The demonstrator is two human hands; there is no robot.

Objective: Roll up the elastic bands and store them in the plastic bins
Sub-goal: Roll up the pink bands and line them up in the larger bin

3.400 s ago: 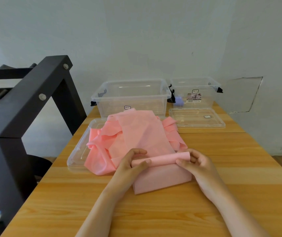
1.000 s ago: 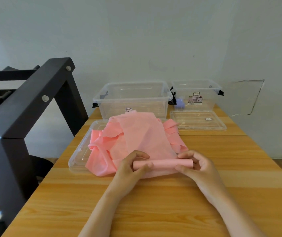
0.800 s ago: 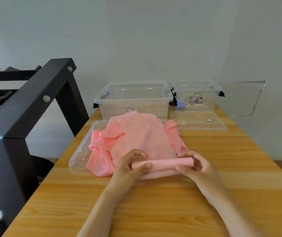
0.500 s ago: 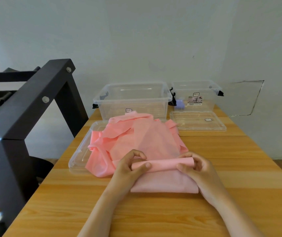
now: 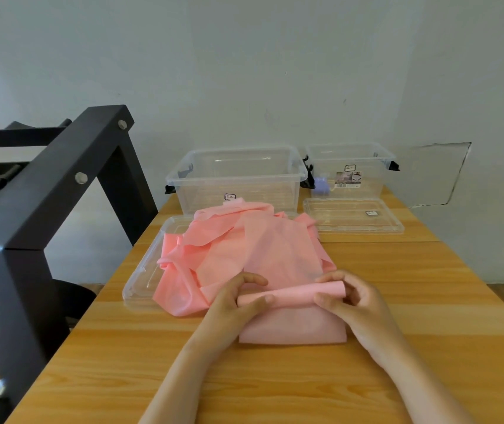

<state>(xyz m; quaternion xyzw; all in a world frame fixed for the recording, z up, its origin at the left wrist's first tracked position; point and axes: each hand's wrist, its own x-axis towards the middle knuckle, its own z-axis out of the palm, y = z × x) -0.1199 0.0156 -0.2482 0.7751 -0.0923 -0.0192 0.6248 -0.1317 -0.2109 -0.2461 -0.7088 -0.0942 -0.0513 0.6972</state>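
Elastic band, pink and partly rolled into a tube, lay crosswise near the front middle of the wooden table, held at both ends. The left hand pinched the tube's left end, thumb on the near side and fingers curled over the top. The right hand gripped the right end the same way, the open mouth of the roll showing by its fingertips. A flat pink stretch of band lay on the table on the person's side of the roll. Behind the roll, a loose heap of pink bands sprawled partly over a clear lid at the table's left edge. Farther back, two clear plastic bins stood side by side at the wall: a larger bin on the left and a smaller bin on the right with a small purple thing inside. A second lid lay flat just in front of the smaller bin. A black metal frame stood left of the table.
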